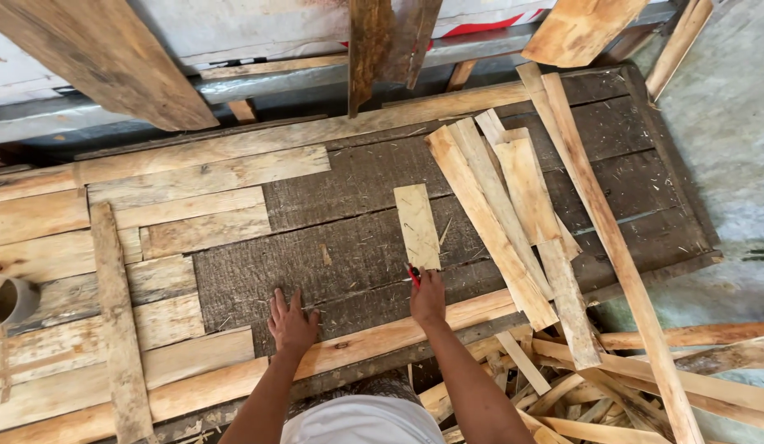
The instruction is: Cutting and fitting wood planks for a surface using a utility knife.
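Pressing flat with fingers spread, the left hand rests on the dark weathered surface, its heel just over the pale plank that runs along the near edge. The right hand is closed around a red pencil (only its tip shows above the knuckles), which touches the lower end of a short pale board lying on its own in the middle of the surface. To the right, a fan of long light slats lies across the surface, overhanging its near edge. Pale boards cover the surface's left part, with one narrow strip laid across them. Offcuts are heaped on the floor at lower right.
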